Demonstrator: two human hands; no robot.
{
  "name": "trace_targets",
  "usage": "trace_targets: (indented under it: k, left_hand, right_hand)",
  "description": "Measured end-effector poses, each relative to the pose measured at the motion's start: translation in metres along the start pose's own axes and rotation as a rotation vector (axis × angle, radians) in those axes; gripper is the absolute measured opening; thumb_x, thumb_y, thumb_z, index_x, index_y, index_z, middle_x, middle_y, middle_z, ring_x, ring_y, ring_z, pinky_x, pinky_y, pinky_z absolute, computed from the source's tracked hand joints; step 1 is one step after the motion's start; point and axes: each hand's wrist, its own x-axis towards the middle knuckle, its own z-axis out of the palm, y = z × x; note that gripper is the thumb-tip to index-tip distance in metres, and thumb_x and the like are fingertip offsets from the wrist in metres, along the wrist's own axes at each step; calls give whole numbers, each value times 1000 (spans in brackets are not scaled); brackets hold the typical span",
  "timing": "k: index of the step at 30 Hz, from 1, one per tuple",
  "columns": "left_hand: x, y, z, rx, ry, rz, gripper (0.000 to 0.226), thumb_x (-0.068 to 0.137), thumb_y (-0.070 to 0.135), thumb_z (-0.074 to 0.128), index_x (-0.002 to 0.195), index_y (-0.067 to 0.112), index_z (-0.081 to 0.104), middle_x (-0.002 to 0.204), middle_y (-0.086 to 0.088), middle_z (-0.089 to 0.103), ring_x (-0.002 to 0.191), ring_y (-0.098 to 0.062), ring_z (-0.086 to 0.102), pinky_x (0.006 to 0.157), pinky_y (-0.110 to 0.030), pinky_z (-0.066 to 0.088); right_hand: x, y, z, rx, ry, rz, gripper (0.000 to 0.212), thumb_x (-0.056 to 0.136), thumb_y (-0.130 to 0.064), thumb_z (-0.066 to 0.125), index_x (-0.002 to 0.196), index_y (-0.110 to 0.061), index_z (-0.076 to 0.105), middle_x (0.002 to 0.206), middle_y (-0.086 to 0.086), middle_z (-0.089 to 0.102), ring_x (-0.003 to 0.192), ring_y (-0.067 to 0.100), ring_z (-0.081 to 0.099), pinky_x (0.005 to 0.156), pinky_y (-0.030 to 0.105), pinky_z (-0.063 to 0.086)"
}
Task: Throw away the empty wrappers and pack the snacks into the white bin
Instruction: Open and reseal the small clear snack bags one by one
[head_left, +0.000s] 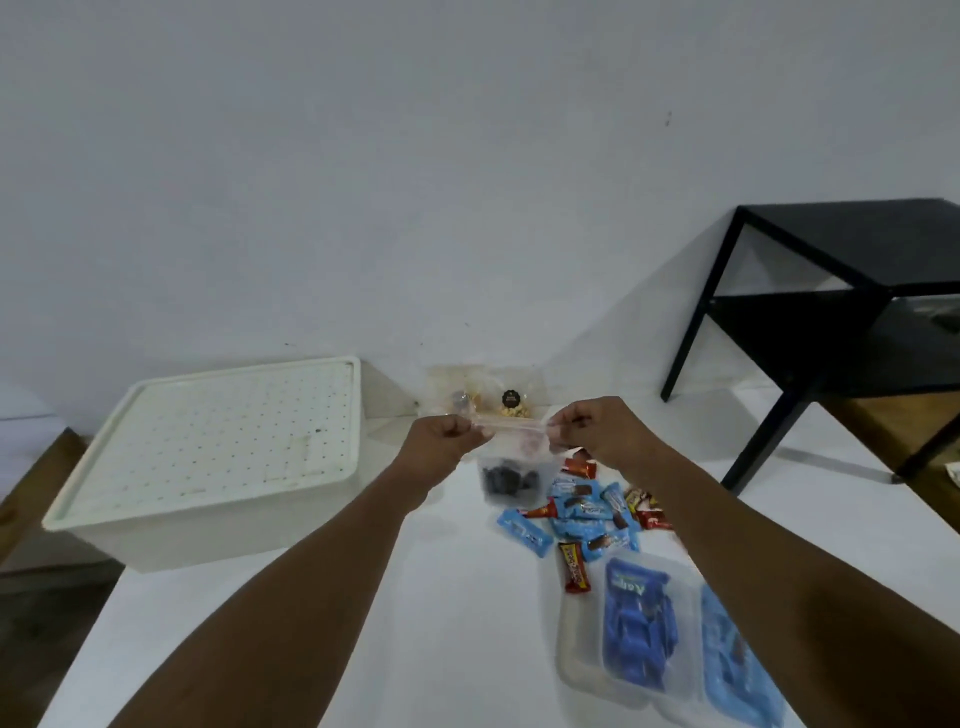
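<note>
The clear bag (511, 480), with dark pieces in its bottom, hangs above the counter (415, 623), held up by its top strip in front of the person. The left hand (441, 434) pinches the left end of that strip and the right hand (582, 428) the right end. Each grip is closed tight, thumb against curled fingers, with the strip stretched straight between them.

This looks like sealing the bag, or checking its seal, before packing it. To do it well, keep the strip taut and level and run the pinch along its whole length so no gap is left. Hold the bag upright so the pieces stay low. Whether the seal is already shut cannot be told here.

Just below and to the right, loose snacks (582, 514) in blue and red wrappers lie scattered on the counter. Nearer the person are two clear tubs (631, 623) with blue packs inside. The white bin (208, 535) stands to the left with its lid (218, 441) on, so the lid must come off before anything goes in. A second clear bag (488, 395) sits by the wall behind the hands.
</note>
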Motion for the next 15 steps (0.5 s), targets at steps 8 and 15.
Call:
trace_targets:
  k: [8, 15]
  left_hand:
    - [11, 52, -16, -42, -10, 154, 18, 85, 19, 77, 90, 3, 69, 85, -21, 76, 68, -16, 69, 53, -20, 45]
    - [18, 68, -27, -48, 17, 217, 11, 88, 23, 74, 83, 14, 73, 81, -7, 77, 84, -21, 71, 77, -34, 51]
  right_hand:
    - [18, -45, -7, -172, -20, -122, 14, 93, -13, 64, 89, -1, 69, 84, 14, 63, 78, 21, 54, 65, 30, 47]
    - [15, -69, 1, 76, 21, -134, 16, 90, -24, 70, 94, -8, 71, 83, 5, 76, 79, 13, 69, 67, 27, 50]
